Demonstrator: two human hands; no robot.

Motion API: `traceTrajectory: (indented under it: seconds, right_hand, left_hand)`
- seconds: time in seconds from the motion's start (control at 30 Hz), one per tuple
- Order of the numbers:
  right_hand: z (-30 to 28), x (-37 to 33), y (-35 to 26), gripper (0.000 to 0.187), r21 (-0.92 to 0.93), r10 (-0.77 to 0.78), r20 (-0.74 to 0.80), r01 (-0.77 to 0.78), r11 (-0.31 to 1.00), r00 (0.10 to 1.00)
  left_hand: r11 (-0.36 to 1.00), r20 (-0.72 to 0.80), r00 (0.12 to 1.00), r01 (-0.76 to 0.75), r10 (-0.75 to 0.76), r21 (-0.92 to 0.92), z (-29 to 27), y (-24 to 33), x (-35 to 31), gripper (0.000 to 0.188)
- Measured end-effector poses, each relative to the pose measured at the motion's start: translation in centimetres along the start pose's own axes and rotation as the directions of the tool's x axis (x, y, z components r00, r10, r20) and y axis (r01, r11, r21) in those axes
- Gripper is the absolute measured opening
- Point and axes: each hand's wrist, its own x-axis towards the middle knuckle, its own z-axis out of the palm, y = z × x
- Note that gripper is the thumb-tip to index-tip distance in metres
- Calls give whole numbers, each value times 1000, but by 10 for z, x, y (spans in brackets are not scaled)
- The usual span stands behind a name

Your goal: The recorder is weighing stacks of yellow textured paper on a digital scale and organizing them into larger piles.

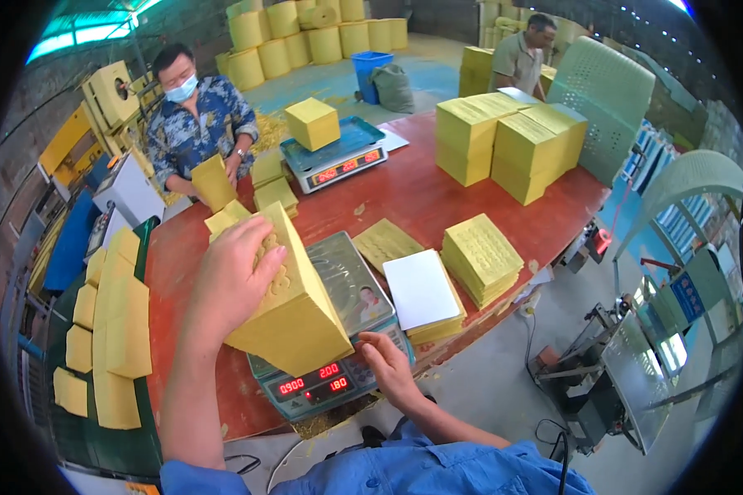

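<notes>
My left hand (238,268) grips a tall block of stacked yellow paper (301,318), its thumb lying across the embossed top sheet and its fingers at the far edge. The block is tilted above a digital scale (338,268) with a metal pan and lit red digits; whether its base touches the pan is hidden. Close to the block's lower right corner is my right hand (388,369), at the scale's edge, thumb and forefinger apart and nothing visible in them. Right of the scale lie a yellow paper stack topped by a white card (423,285) and another embossed stack (481,257).
Across the red table (388,194), a masked person (198,124) handles yellow paper beside a second scale (334,157) bearing a yellow block. Large yellow stacks (512,140) stand at the far right. Paper bundles (115,330) line a green surface at left. Another person (520,58) is farther back.
</notes>
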Motion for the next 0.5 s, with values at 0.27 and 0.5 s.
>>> traceTrajectory:
  seconds: [0.27,0.5]
  right_hand:
    - [15,2,10,30,578,245,157,-291,762,957]
    - [15,-25,4,36,617,284,150,-315,721,947]
  left_hand:
    - [995,38,996,-84,82,49,-3,-3,-6,36]
    - [985,91,981,-169,171,-30,-13,22,-20,39]
